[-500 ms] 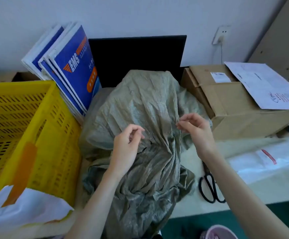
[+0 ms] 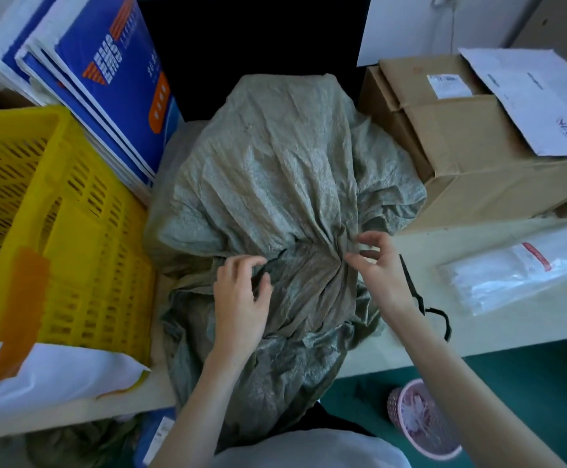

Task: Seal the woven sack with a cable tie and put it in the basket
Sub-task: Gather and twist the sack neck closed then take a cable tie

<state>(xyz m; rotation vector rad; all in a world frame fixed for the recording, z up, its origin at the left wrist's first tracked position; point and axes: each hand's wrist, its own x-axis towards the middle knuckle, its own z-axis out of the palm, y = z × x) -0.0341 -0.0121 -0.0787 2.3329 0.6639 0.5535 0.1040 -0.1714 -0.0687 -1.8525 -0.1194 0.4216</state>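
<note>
**Hands gathering the mouth of the sack**

The grey-green woven sack (image 2: 285, 184) sits bulging on the pale table (image 2: 498, 319), between a yellow slotted basket (image 2: 56, 238) on its left and a cardboard box (image 2: 471, 143) on its right. Its loose mouth spills toward the person and over the table edge. The left hand (image 2: 241, 302) rests on the crumpled cloth with fingers curled, pinching a fold. The right hand (image 2: 376, 265) is just beside it, thumb and forefinger nipping the gathered pleats where they bunch together. The two hands are near each other but not touching. Black-handled scissors (image 2: 424, 298) lie on the table, partly behind the right wrist. A clear plastic packet (image 2: 518, 275) lies further right. I cannot make out a cable tie anywhere.
</note>
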